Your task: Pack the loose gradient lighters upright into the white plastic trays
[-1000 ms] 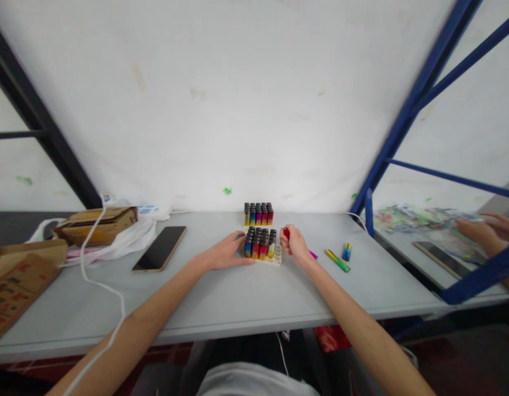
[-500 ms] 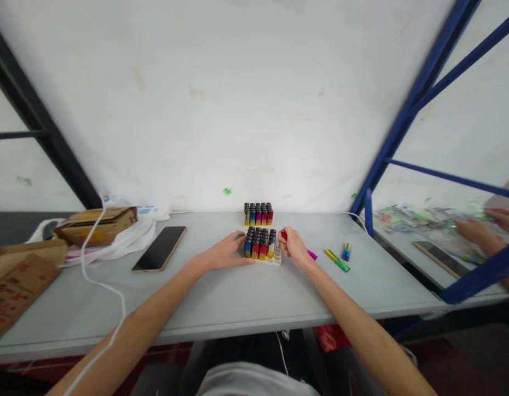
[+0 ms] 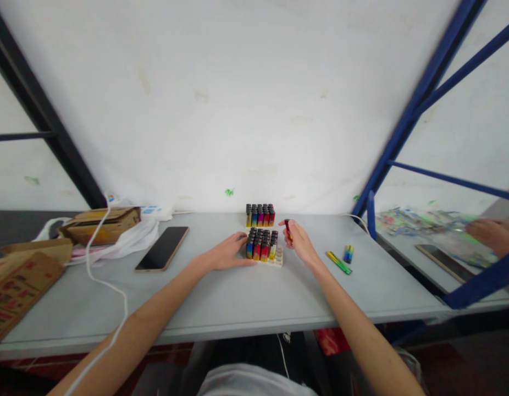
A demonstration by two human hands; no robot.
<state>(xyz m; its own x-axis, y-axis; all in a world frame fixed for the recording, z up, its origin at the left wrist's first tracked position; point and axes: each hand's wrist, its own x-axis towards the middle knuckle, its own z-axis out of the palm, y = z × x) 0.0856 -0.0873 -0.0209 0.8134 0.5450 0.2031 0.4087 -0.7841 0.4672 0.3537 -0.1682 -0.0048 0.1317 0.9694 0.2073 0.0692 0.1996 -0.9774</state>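
A pale tray [image 3: 275, 262] with round holes carries rows of upright lighters [image 3: 260, 247], multicoloured with black tops. Bare holes show along its right side. My left hand [image 3: 227, 252] holds the tray's left end, thumb along the front edge and fingers curved behind. Just right of the tray, my right hand [image 3: 299, 242] is raised slightly, pinching a dark-topped reddish lighter [image 3: 288, 228] upright between thumb and fingers. Lying on the table to the right are a yellow-green lighter [image 3: 339, 263] and a blue-yellow lighter [image 3: 348, 253].
Behind the tray stands another block of upright lighters [image 3: 260, 215] near the wall. A phone [image 3: 162, 248], a white cable [image 3: 114, 289] and cardboard boxes [image 3: 100, 226] are at left. A blue metal frame [image 3: 403, 132] rises at right, with another person's hands [image 3: 491, 235] beyond it.
My right hand has moved from the tray's right edge slightly up and right, with a lighter in its fingers. The purple lighter beside it no longer shows. My left hand stays on the tray.
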